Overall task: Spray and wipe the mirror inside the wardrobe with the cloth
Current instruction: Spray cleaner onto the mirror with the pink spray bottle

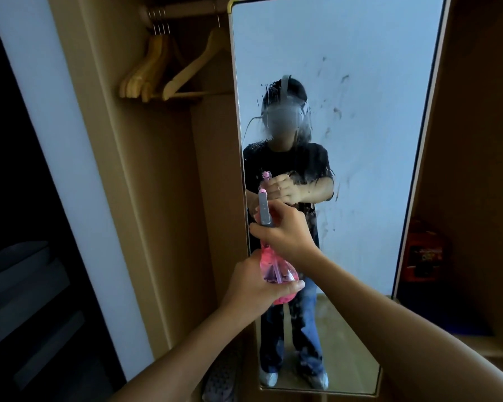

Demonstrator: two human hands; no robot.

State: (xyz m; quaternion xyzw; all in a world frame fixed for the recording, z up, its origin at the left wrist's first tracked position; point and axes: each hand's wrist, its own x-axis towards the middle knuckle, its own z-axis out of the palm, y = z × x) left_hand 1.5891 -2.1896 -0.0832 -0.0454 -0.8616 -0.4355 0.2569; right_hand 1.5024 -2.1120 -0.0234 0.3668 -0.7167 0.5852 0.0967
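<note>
Mirror [360, 140] stood upright dead ahead, wet patches mid-height. Pink spray bottle [276, 271] upright just before it, nozzle aimed at glass. Left hand [256, 288] cupped its base; right hand [285, 233] curled round the trigger head. Cloth not visible.

arms: my bare left forearm [186, 343] and bare right forearm [389, 317], no sleeves, watch or rings on them | reflection in the tall gold-edged wardrobe mirror [375, 140]: I wear a black short-sleeved T-shirt, blue jeans, white shoes | head: grey strapped headset, thin cable trailing from it
</note>
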